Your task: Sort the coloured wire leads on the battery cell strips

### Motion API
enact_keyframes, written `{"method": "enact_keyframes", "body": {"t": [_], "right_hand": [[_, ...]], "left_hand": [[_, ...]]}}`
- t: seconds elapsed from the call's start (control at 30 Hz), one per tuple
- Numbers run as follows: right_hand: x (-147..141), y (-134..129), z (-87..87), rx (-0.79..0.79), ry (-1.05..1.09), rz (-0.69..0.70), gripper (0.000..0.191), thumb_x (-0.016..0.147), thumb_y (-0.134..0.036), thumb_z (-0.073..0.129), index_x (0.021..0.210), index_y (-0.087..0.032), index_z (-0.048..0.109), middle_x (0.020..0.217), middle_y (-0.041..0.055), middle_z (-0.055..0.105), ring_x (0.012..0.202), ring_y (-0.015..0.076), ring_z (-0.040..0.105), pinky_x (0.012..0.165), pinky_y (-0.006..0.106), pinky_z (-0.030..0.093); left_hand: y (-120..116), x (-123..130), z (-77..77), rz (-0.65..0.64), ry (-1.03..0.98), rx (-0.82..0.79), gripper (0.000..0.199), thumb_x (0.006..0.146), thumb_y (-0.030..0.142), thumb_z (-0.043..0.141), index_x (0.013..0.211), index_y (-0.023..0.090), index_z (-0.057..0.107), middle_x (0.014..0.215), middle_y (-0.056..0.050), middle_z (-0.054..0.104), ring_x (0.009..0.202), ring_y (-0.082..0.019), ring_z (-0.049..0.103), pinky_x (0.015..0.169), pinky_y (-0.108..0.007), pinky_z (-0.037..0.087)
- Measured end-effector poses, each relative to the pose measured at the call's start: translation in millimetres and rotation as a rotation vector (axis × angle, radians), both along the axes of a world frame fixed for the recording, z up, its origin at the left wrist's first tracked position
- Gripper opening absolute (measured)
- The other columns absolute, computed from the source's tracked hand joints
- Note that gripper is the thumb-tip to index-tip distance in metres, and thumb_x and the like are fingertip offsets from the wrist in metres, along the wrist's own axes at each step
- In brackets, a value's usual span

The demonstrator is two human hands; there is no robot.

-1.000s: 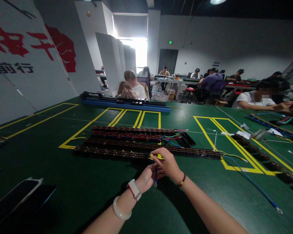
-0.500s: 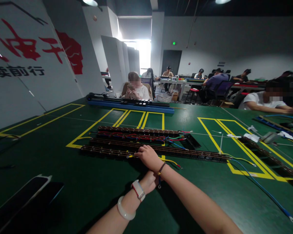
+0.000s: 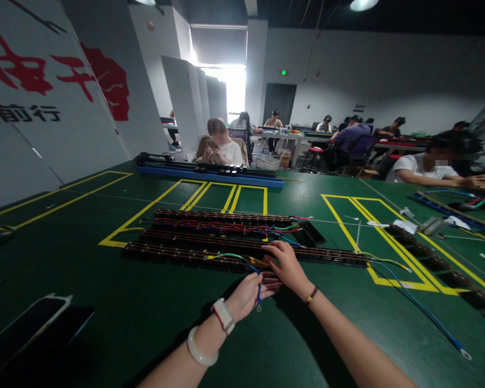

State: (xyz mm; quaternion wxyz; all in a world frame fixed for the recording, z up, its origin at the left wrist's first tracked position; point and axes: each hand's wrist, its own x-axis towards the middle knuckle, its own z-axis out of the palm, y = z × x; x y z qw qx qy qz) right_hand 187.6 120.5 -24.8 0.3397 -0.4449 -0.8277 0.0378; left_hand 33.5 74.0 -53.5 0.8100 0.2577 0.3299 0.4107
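Note:
My left hand [image 3: 246, 293], with a watch and a pale bangle on its wrist, is closed on a short blue wire [image 3: 259, 296] that ends in a ring lug. My right hand [image 3: 285, 264] is just to the right, its fingers apart, beside a yellow wire [image 3: 257, 262] at the end of the nearest dark strip [image 3: 178, 254]. A green wire [image 3: 230, 255] with a ring lug lies along that strip. Behind it runs a longer dark strip [image 3: 331, 255], and further back is a strip with red and blue wires [image 3: 210, 226].
A blue rail [image 3: 210, 177] lies at the table's far edge. A black tray [image 3: 310, 233] sits right of the strips. A long blue cable [image 3: 424, 310] curves at right. Dark panels [image 3: 32, 339] lie at left. A person [image 3: 222, 148] sits opposite.
My right hand has moved right, off the near strip, and its fingers have opened. The green wire now shows along the strip. My left hand is no longer crossed under my right wrist.

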Motion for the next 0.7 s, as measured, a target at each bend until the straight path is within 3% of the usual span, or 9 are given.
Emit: {"method": "enact_keyframes", "body": {"t": [0.2,0.37,0.5,0.6,0.7], "right_hand": [[34.0,-10.4,-41.4,-0.08,-0.097,-0.116,0.019,0.089,-0.034,0.056,0.099,-0.02,0.066,0.09,0.0064,0.06,0.085,0.0208,0.056,0.076,0.035,0.045],[36.5,-10.8,-50.3,-0.163,-0.076,-0.109,0.024,0.094,-0.033,0.048,0.09,-0.018,0.066,0.08,0.0046,0.064,0.076,0.0192,0.057,0.07,0.032,0.042],[38.7,-9.3,-50.1,-0.211,0.004,-0.088,0.031,0.096,-0.037,0.042,0.096,-0.018,0.066,0.086,0.0061,0.068,0.077,0.0193,0.06,0.072,0.031,0.043],[39.4,-9.4,-50.1,-0.258,0.032,-0.106,0.03,0.095,-0.037,0.044,0.096,-0.019,0.067,0.087,0.0066,0.069,0.079,0.0197,0.06,0.073,0.031,0.043],[38.5,-10.4,-49.1,-0.276,0.029,-0.123,0.027,0.093,-0.035,0.046,0.094,-0.019,0.067,0.086,0.0061,0.068,0.079,0.0197,0.06,0.073,0.03,0.043]], "left_hand": [[3.3,-1.4,-1.9,-0.074,-0.062,0.016,0.028,0.091,0.028,0.048,0.105,0.007,0.059,0.105,-0.02,0.066,0.101,-0.025,0.064,0.1,-0.044,0.041],[1.2,-2.1,1.5,-0.062,-0.012,0.028,0.022,0.09,0.024,0.048,0.102,0.009,0.058,0.102,-0.018,0.068,0.096,-0.024,0.067,0.097,-0.042,0.044],[0.6,-7.6,7.3,-0.151,0.367,0.108,0.022,0.09,0.028,0.044,0.1,0.011,0.054,0.078,-0.009,0.066,0.07,-0.015,0.066,0.073,-0.031,0.051],[2.9,-16.7,14.3,-0.365,0.836,0.301,0.034,0.094,0.038,0.03,0.102,0.013,0.052,0.066,-0.001,0.059,0.052,-0.011,0.057,0.055,-0.024,0.047],[5.1,-24.1,23.4,-0.457,1.101,0.42,0.04,0.093,0.04,0.025,0.091,0.015,0.056,0.054,0.002,0.053,0.043,-0.011,0.05,0.049,-0.024,0.043]]}}
